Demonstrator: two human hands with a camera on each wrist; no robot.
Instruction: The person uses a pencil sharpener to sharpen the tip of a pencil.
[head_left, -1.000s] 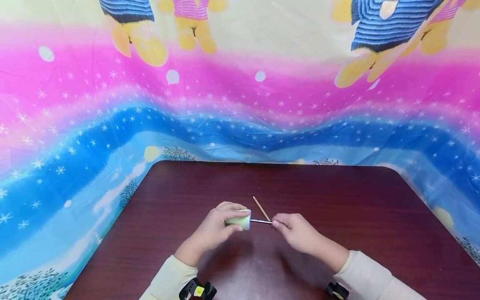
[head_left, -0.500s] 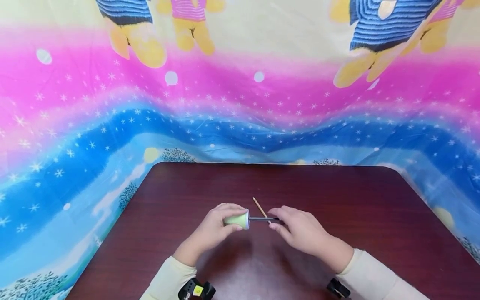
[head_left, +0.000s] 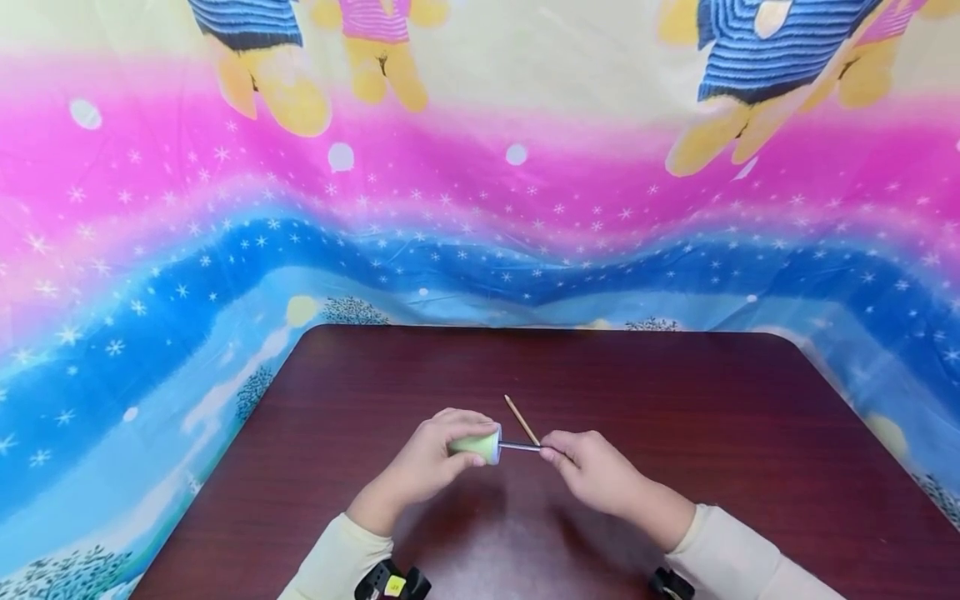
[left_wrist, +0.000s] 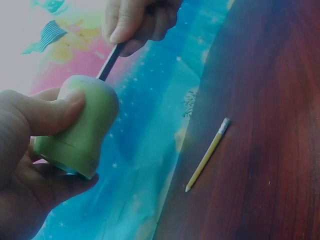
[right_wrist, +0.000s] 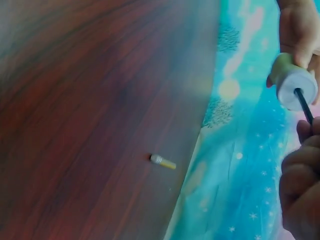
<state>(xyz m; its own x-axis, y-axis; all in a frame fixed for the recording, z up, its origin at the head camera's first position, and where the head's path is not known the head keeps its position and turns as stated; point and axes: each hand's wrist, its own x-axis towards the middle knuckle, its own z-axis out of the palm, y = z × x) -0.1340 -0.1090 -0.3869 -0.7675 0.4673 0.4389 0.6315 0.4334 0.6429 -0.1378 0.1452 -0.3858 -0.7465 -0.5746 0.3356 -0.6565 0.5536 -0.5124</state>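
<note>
In the head view my left hand [head_left: 423, 457] grips a light green, waisted pencil sharpener [head_left: 478, 445] above the table, its pale end turned to the right. Out of that end sticks a dark pencil [head_left: 519, 446], whose far part my right hand [head_left: 600, 468] pinches between thumb and fingers. The left wrist view shows the thumb lying across the sharpener [left_wrist: 95, 117], with the pencil [left_wrist: 109, 62] entering its top. From the right wrist, the pencil [right_wrist: 303, 104] is seen going into a hole in the round whitish face. Its inserted tip is hidden.
A yellow pencil [head_left: 521, 418] lies on the dark red-brown table [head_left: 337, 392] just beyond the hands. A colourful printed cloth [head_left: 480, 258] hangs behind the table and along its sides. Black wrist devices [head_left: 393, 581] sit at both sleeves.
Half a second ago my right fingers were loosened and more of the dark pencil showed; now they pinch it again, slightly lower. The left hand keeps its hold on the sharpener.
</note>
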